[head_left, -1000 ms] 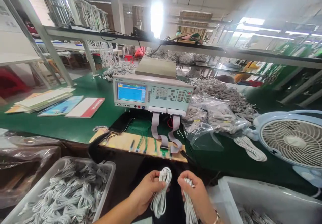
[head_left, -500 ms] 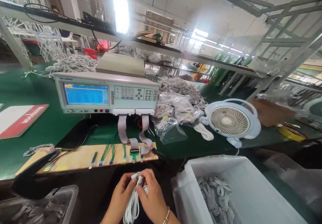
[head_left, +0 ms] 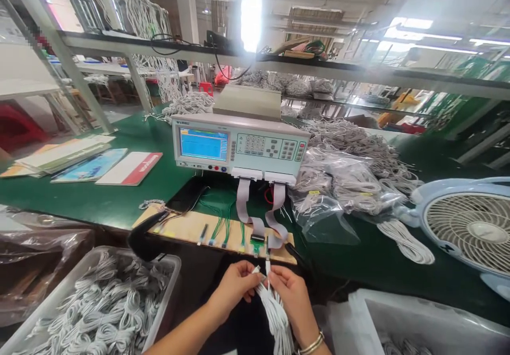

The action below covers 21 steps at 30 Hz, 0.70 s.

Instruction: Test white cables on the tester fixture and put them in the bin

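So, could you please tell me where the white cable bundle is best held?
Grip the white cable bundle just below its two connector ends, coming from either side, as the left hand and right hand do. The plugs point up toward the wooden test board, and the loops hang free below.

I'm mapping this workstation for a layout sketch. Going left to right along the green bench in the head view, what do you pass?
Stack of papers and booklets → red-and-white booklet → grey cable tester with a blue screen → clear plastic bags of white cables → pale blue desk fan.
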Each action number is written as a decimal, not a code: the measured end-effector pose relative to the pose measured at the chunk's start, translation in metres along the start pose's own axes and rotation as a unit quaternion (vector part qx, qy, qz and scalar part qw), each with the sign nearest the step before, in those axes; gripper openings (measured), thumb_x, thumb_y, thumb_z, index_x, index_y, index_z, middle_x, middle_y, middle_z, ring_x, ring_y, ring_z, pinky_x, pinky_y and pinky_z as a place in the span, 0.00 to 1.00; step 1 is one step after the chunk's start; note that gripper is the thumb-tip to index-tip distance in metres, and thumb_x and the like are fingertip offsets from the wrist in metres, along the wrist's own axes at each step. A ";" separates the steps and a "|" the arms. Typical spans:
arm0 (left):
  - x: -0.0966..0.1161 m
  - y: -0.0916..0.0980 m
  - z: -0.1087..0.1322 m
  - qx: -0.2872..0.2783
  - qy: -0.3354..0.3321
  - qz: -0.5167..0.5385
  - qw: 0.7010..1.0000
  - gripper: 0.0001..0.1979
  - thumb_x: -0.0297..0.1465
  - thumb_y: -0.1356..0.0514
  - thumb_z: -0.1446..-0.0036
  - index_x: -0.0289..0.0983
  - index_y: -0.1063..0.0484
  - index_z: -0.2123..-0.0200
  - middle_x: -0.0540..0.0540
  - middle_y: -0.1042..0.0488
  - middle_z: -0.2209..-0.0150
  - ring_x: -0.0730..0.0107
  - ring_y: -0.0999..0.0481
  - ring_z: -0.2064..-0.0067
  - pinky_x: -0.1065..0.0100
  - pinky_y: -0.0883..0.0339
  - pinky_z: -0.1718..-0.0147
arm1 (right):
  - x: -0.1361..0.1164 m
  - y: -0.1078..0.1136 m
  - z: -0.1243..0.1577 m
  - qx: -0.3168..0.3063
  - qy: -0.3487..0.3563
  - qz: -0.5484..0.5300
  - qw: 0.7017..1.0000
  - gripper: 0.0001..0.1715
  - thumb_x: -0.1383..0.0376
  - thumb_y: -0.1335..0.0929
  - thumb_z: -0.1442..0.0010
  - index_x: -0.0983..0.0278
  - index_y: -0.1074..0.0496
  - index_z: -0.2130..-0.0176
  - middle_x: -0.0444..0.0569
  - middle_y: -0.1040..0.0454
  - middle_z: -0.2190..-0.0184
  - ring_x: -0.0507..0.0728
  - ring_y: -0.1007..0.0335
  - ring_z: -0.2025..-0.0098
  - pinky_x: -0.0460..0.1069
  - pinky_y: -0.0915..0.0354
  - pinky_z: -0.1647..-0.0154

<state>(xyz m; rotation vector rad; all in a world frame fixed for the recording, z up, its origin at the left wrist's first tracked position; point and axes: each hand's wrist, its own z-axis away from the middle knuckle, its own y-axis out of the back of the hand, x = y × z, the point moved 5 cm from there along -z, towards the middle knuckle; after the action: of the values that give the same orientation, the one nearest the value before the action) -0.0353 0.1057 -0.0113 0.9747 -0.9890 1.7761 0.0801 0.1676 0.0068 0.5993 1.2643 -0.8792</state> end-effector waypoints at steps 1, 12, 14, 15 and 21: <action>0.003 0.001 0.000 -0.005 0.008 0.007 1.000 0.16 0.41 0.40 0.61 0.34 0.39 0.77 0.52 0.36 0.82 0.78 0.39 0.82 0.75 0.44 0.84 | -0.002 -0.001 0.000 0.002 -0.002 -0.004 1.000 0.15 0.60 0.32 0.53 0.69 0.29 0.68 0.47 0.28 0.80 0.52 0.36 0.77 0.46 0.41 0.75; 0.011 0.011 0.001 0.009 0.057 0.095 0.994 0.16 0.37 0.37 0.63 0.33 0.38 0.78 0.48 0.31 0.80 0.78 0.35 0.81 0.76 0.44 0.81 | 0.004 -0.012 -0.002 0.041 -0.069 -0.155 0.985 0.13 0.61 0.29 0.57 0.67 0.28 0.71 0.44 0.28 0.81 0.51 0.35 0.79 0.46 0.40 0.76; 0.008 0.008 0.001 0.039 0.049 0.114 0.991 0.16 0.38 0.37 0.63 0.33 0.39 0.79 0.48 0.32 0.80 0.78 0.35 0.81 0.76 0.44 0.81 | 0.000 -0.006 -0.001 0.045 -0.065 -0.107 0.991 0.15 0.60 0.29 0.57 0.67 0.28 0.68 0.43 0.29 0.82 0.50 0.37 0.81 0.45 0.41 0.78; 0.007 0.005 0.001 0.056 0.041 0.128 0.989 0.16 0.38 0.37 0.63 0.33 0.39 0.79 0.48 0.32 0.81 0.78 0.35 0.81 0.76 0.44 0.81 | -0.001 -0.002 0.000 0.051 -0.063 -0.079 0.994 0.16 0.60 0.29 0.57 0.68 0.28 0.68 0.42 0.30 0.84 0.49 0.40 0.83 0.44 0.43 0.80; -0.002 -0.007 0.004 0.125 -0.016 0.232 0.964 0.16 0.38 0.36 0.63 0.32 0.37 0.79 0.50 0.34 0.81 0.80 0.38 0.80 0.75 0.44 0.77 | 0.004 0.008 0.007 0.074 -0.052 -0.056 0.994 0.17 0.59 0.30 0.56 0.67 0.29 0.66 0.44 0.29 0.81 0.49 0.41 0.83 0.44 0.45 0.83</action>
<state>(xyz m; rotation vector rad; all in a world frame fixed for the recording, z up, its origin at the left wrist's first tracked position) -0.0274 0.1033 -0.0104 0.9798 -1.0958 2.3269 0.0907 0.1655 0.0034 0.5964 1.1539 -1.0923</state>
